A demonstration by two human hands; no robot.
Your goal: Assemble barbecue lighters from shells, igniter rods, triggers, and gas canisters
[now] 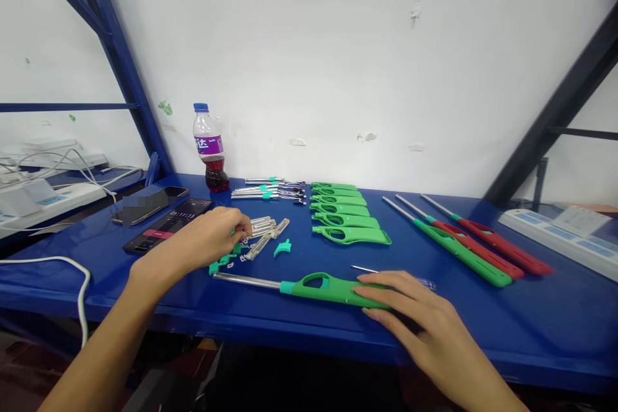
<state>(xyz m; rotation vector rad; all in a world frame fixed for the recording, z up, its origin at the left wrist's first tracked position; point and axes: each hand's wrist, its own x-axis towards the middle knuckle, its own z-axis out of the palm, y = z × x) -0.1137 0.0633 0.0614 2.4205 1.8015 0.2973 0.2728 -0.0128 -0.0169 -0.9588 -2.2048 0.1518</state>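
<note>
My left hand [230, 229] is closed, its fingertips bent down into small parts by the clear plastic strips [263, 238]. What its fingers hold is hidden, though a bit of green shows beside them. Just below lie green triggers [224, 261] and tiny white pieces [230, 264]; a single green trigger [282, 247] sits apart to the right. My right hand [415, 309] rests with fingers and thumb on the handle end of a green long-necked lighter [328, 288], whose metal tube points left. Behind that hand lies a screwdriver [365, 269], partly covered.
Green handle shells [350, 235] are lined up at the back centre, beside metal tubes with wires [268, 193]. Red and green lighters [463, 251] lie right. A drink bottle [210, 154], phones [167, 225] and a white cable [82, 277] are left; a power strip [562, 238] is far right.
</note>
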